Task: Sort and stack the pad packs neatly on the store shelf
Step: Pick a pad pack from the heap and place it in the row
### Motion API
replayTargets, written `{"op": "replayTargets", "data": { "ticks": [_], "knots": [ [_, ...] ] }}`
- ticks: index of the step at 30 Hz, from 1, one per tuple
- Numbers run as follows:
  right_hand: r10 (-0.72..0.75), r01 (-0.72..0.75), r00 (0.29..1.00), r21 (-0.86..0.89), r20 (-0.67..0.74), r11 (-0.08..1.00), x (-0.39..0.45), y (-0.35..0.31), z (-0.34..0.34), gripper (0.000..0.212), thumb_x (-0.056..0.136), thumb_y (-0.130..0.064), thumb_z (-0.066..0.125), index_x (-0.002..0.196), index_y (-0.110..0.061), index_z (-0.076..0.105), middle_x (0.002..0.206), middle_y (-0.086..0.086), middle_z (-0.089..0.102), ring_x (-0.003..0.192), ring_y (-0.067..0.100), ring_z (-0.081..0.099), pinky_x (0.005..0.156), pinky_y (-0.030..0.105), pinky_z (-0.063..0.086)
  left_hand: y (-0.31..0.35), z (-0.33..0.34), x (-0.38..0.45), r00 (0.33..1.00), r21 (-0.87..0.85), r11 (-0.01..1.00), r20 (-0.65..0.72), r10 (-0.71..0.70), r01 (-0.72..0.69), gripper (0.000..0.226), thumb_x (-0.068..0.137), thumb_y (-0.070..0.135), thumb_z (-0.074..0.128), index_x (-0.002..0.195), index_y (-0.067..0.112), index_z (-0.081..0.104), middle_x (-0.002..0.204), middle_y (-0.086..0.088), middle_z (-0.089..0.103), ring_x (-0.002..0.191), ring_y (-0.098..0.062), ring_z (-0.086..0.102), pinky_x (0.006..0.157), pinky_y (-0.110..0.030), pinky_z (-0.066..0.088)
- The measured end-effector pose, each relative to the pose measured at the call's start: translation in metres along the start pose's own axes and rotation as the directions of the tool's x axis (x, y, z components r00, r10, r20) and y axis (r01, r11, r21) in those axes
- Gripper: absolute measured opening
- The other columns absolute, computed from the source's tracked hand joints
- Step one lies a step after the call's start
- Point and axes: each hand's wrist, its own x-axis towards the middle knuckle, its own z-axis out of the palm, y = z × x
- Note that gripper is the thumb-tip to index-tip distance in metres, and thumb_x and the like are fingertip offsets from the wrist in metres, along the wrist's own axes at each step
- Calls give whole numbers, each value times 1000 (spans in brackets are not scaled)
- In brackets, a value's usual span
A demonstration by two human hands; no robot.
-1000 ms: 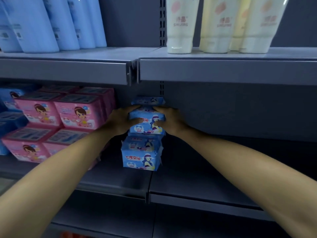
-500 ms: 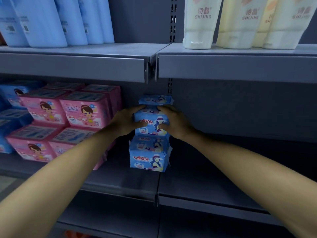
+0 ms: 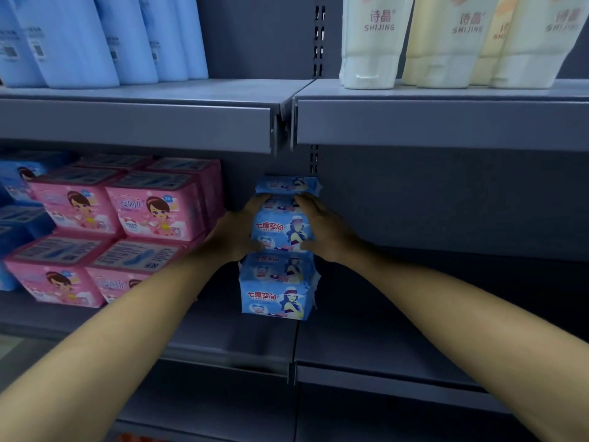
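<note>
A blue pad pack sits on top of another blue pad pack on the middle shelf. My left hand presses its left side and my right hand presses its right side, so both hands grip the upper pack. A third blue pack stands behind them, at the shelf's back, above my fingers. Stacked pink pad packs fill the shelf to the left, two layers high.
Darker blue packs sit at the far left edge. The upper shelf carries blue bottles on the left and white and cream Shijing tubes on the right. The shelf section right of the blue packs is bare metal.
Both hands have stayed on the upper blue pack, and the stack has barely shifted. The view has drifted, so everything appears slightly further right.
</note>
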Motion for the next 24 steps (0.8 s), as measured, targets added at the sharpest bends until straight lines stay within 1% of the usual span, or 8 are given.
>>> {"op": "replayTargets", "data": {
  "ticks": [2,5,8,10,12,15,19,24],
  "knots": [
    [21,-21,1000,-46,5,999,3,0,-1,94,81,-10,72,151,-13,10,160,5,7,144,25,19,116,32,20,0,0,0,1000,-15,1000,-1,-3,3,102,76,10,77,150,37,12,127,-8,60,104,-23,64,84,-25,49],
    [28,-33,999,-208,-26,978,6,-3,-1,94,76,-20,77,149,-14,17,157,5,15,143,27,16,114,45,21,-1,-1,1,1000,-39,999,2,-10,10,102,76,10,77,149,37,12,128,-8,59,105,-22,62,86,-26,48],
    [20,-23,1000,-242,-14,970,10,-6,-3,97,73,-26,79,147,-11,19,156,8,17,144,26,12,114,44,18,0,-4,2,1000,-20,1000,26,-15,15,102,75,13,79,149,36,14,131,-8,56,109,-23,60,87,-23,46],
    [31,-25,999,-208,23,978,12,-7,-6,102,73,-32,79,149,-7,15,156,10,16,144,25,13,116,39,18,3,-9,3,999,64,998,37,-16,13,103,72,20,82,149,35,16,135,-11,49,117,-28,55,97,-31,46],
    [43,-32,998,-204,51,978,14,-7,-8,103,76,-33,77,150,-6,10,158,11,13,145,25,11,117,36,17,8,-14,5,1000,240,971,27,-5,-1,104,69,29,83,150,31,17,142,-12,34,127,-31,42,104,-43,42],
    [51,-37,997,-259,51,965,16,-8,-7,103,78,-33,76,150,-5,8,158,12,9,146,26,9,117,36,16,21,-15,11,992,525,843,87,87,-120,111,70,34,82,153,20,9,158,-8,13,143,-30,17,116,-45,24],
    [57,-41,997,-292,46,956,18,-7,-4,102,79,-33,75,150,-5,6,158,12,9,146,26,9,117,36,16,32,-12,21,984,602,783,160,73,-156,118,70,26,83,153,14,1,161,-9,6,147,-27,11,116,-38,21],
    [36,-22,999,-304,41,953,19,-3,-4,100,81,-33,73,150,-6,6,159,11,8,146,24,9,118,39,15,29,-10,23,987,594,791,141,75,-145,117,71,23,82,153,11,-1,161,-11,5,147,-27,11,116,-33,19]
  ]
}}
